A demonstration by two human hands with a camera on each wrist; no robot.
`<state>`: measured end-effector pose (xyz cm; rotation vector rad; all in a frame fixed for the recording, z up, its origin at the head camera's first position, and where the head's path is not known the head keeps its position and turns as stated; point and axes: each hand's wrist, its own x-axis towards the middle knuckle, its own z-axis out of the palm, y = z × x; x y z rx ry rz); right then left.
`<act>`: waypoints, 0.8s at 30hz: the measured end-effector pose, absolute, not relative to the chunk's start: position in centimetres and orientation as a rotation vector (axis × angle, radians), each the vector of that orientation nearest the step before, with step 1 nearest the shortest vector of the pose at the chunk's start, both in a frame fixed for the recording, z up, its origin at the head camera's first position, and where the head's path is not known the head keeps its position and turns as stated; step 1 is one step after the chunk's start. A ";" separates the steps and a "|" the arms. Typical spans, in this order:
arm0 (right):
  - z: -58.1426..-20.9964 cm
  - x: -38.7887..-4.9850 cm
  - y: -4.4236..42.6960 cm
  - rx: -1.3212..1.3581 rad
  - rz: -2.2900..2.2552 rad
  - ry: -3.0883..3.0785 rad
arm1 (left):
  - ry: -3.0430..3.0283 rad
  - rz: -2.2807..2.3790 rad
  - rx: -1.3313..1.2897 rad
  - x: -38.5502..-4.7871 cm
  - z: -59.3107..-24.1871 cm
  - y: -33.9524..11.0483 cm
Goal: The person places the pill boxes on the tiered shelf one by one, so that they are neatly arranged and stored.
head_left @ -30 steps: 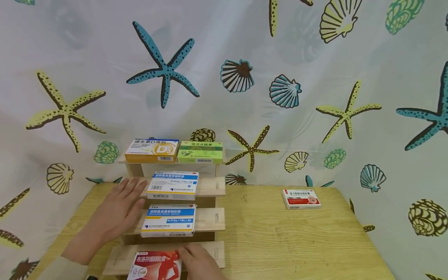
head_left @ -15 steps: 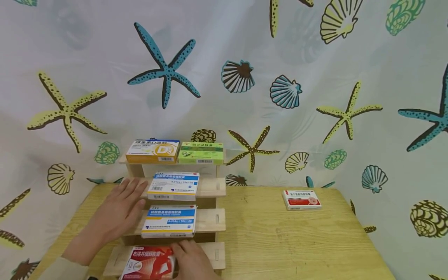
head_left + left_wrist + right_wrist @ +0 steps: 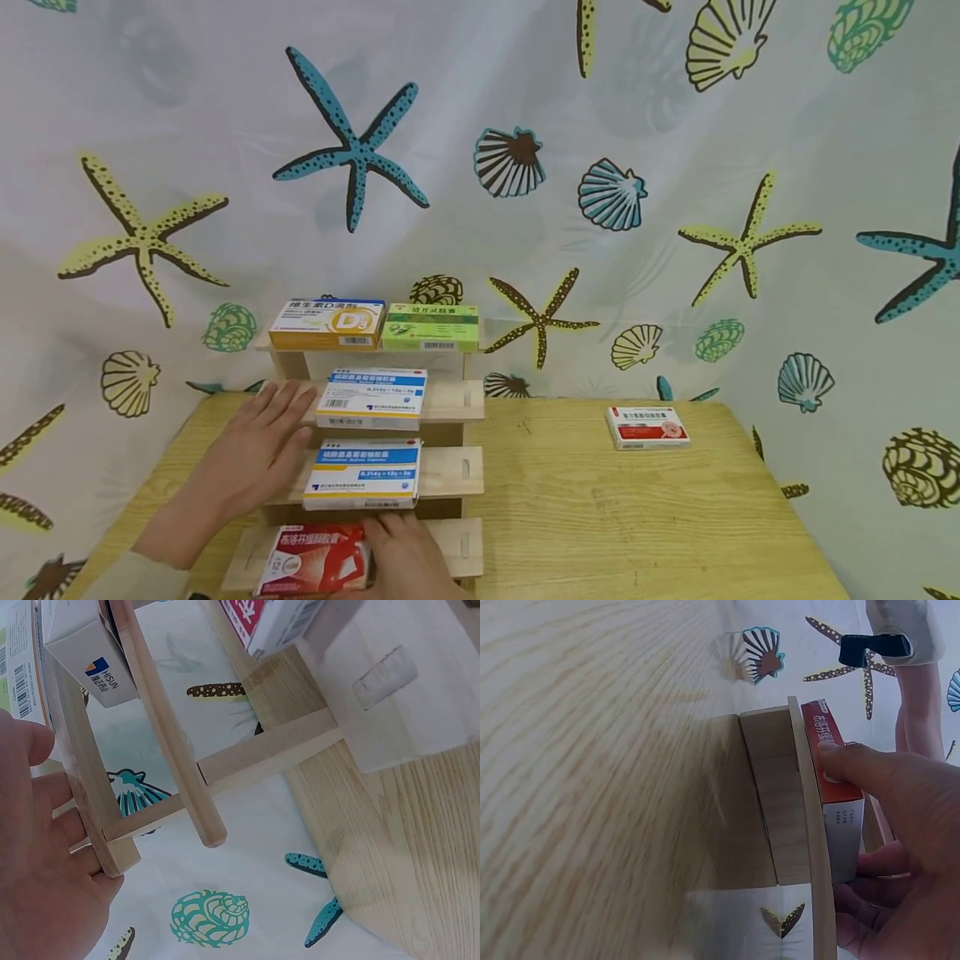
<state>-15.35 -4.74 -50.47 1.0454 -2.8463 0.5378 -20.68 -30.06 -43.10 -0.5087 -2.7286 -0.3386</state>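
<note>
On the lowest step of a wooden tiered rack (image 3: 450, 546), my right hand (image 3: 408, 554) holds a red medicine box (image 3: 315, 558) by its right end. The right wrist view shows the thumb on the red face of that box (image 3: 832, 761), with the fingers at its other side. My left hand (image 3: 251, 450) grips the left end of an upper step, beside two blue-and-white medicine boxes (image 3: 371, 398). In the left wrist view, the fingers of my left hand (image 3: 52, 847) lie against the rack's board (image 3: 82, 780), partly hidden by it.
An orange-and-white vitamin D box (image 3: 326, 325) and a green medicine box (image 3: 431, 327) stand on the top step. A red-and-white medicine box (image 3: 647, 427) lies on the wooden table (image 3: 600, 517) at the right. Behind hangs a seashell-patterned cloth (image 3: 465, 92).
My right hand and the red medicine box have moved left along the lowest step, and the box sits straighter. My left hand has stayed in place.
</note>
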 end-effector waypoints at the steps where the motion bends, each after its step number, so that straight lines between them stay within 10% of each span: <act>1: -50.5 -15.4 -4.8 1.042 0.550 -2.854 | -2.730 -0.337 -0.509 -20.7 -43.1 -30.1; 24: -50.4 -15.5 -4.6 1.021 0.552 -2.885 | -2.738 -0.340 -0.495 -20.6 -43.0 -30.0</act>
